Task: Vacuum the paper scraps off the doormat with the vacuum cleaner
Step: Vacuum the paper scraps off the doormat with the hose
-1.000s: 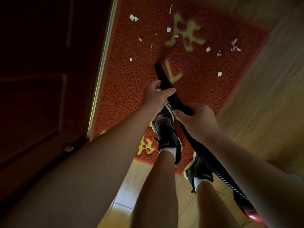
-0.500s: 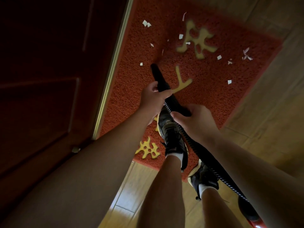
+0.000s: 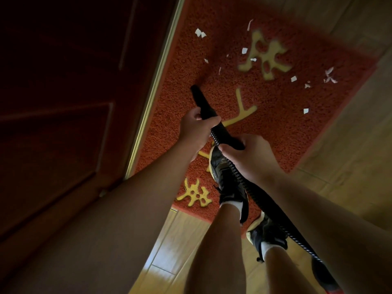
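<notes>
Left hand [image 3: 196, 129] and right hand [image 3: 248, 155] curl round the black vacuum nozzle [image 3: 200, 100]. The tip is near the door [image 3: 63, 102] edge of the red doormat [image 3: 275, 134]. White paper scraps [image 3: 293, 78] lie toward the far edge, bare mat between.

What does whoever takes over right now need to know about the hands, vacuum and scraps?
Left hand grips the black nozzle; right hand grips the hose just behind it.
Nozzle tip is low over the doormat, at the edge by the door.
Done: no scraps show around the tip or nearer the feet.
Left: paper scraps scattered across the far half, including a cluster by the right edge.
</notes>
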Available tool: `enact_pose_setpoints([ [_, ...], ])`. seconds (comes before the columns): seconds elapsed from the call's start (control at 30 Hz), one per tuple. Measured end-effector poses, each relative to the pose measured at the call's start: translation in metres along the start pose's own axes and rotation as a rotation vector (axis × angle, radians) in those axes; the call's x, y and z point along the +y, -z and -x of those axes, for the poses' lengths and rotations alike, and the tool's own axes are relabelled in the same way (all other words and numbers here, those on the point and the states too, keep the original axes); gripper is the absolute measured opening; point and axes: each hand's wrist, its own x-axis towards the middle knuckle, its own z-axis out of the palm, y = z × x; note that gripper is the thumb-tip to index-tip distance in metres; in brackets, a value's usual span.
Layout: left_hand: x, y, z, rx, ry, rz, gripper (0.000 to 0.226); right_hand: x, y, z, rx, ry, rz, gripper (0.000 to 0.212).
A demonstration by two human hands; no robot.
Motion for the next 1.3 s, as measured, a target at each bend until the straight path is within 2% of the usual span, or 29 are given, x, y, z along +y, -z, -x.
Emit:
enact_pose_setpoints([
  [0.3, 0.011, -0.012, 0.006, -0.045, -0.013, -0.013, 0.051, 0.005, 0.016, 0.005, 0.021, 0.013, 0.006, 0.031],
  [0.47, 0.014, -0.044, 0.012, -0.083, -0.027, -0.021, 0.036, 0.025, 0.036, 0.013, 0.086, -0.025, -0.002, 0.035],
  [0.57, 0.015, -0.063, 0.018, -0.083, -0.035, -0.048, 0.046, 0.040, 0.044, 0.018, 0.119, -0.050, -0.024, 0.032],
  [0.7, 0.012, -0.084, 0.027, -0.108, -0.019, -0.080, 0.037, 0.055, 0.057, 0.031, 0.117, -0.058, -0.079, 0.025],
  [0.77, 0.009, -0.097, 0.032, -0.131, 0.000, -0.092, 0.040, 0.066, 0.063, 0.038, 0.132, -0.072, -0.091, 0.027],
  [0.93, 0.004, -0.125, 0.044, -0.154, 0.001, -0.112, 0.021, 0.089, 0.076, 0.051, 0.157, -0.102, -0.174, 0.021],
  [1.13, -0.002, -0.150, 0.053, -0.178, -0.004, -0.157, 0.013, 0.113, 0.089, 0.062, 0.153, -0.131, -0.222, 0.020],
  [1.27, -0.006, -0.168, 0.058, -0.182, -0.015, -0.142, 0.012, 0.129, 0.097, 0.069, 0.163, -0.144, -0.265, 0.030],
  [1.3, -0.006, -0.172, 0.061, -0.188, -0.018, -0.147, 0.018, 0.132, 0.099, 0.070, 0.166, -0.153, -0.273, 0.031],
])
